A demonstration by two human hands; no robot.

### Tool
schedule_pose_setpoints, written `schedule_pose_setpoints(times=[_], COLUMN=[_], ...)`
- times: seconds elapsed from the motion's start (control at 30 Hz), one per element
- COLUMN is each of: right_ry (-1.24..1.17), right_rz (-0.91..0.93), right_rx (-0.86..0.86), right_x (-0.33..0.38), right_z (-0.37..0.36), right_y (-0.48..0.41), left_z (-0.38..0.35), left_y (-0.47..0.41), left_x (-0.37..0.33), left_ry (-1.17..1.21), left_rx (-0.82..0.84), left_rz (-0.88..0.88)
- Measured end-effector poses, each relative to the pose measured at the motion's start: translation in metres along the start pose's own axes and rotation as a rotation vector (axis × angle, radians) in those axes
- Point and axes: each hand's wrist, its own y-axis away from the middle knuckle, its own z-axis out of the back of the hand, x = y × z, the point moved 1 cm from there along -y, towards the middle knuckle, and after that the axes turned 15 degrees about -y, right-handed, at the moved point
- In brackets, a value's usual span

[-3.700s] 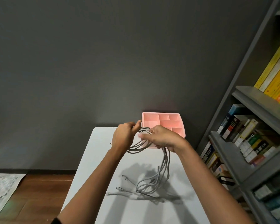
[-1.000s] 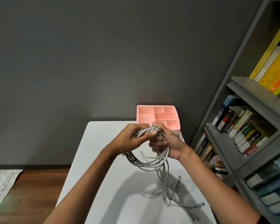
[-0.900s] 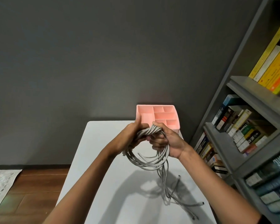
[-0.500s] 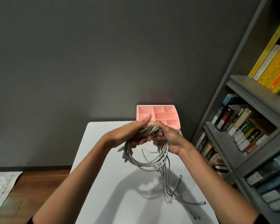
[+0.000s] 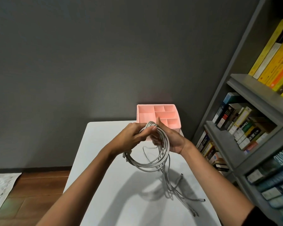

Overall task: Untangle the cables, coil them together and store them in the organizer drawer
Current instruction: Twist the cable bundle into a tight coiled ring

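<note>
Cables (image 5: 153, 163) hang as a grey coil above the white surface (image 5: 104, 185), just in front of the pink organizer (image 5: 173, 110) at its far edge. Both forearms reach forward. The left hand (image 5: 131, 137) grips the coil's top, its fingers (image 5: 142, 136) clenched round the strands. The right hand (image 5: 173, 142), palm toward the camera, grasps them too. Loose ends (image 5: 186, 198) trail onto the surface.

Your left hand (image 5: 132, 137) grips the top of the grey cables (image 5: 153, 162), thumb laid over the bundle. Your right hand (image 5: 172, 141) holds the coil's right side. The loop hangs above the white table (image 5: 104, 176), where loose ends trail. The pink organizer (image 5: 159, 114) stands just behind your hands.
</note>
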Motion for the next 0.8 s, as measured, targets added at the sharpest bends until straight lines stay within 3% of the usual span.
schedule_pose_setpoints(times=[0.1,0.23,0.3,0.6,0.8], right_ry=[0.058,-0.120,-0.093,0.265,0.355], right_rz=[0.044,0.017,0.018,-0.046,-0.052], right_rx=[0.047,0.162,0.172,-0.294,-0.556], right_x=[-0.010,-0.033,-0.039,-0.068,-0.100], right_z=[0.013,0.038,0.045,0.072,0.102], right_y=[-0.005,-0.010,-0.008,0.001,0.011], left_z=[0.005,0.013,0.013,0.031,0.049], left_y=[0.001,0.001,0.003,0.005,0.007], left_x=[0.001,0.004,0.005,0.002,0.008], left_ry=[0.087,0.160,0.216,0.403,0.440], left_rx=[-0.025,-0.049,-0.069,-0.176,-0.286], left_rz=[0.017,0.027,0.047,0.074,0.089])
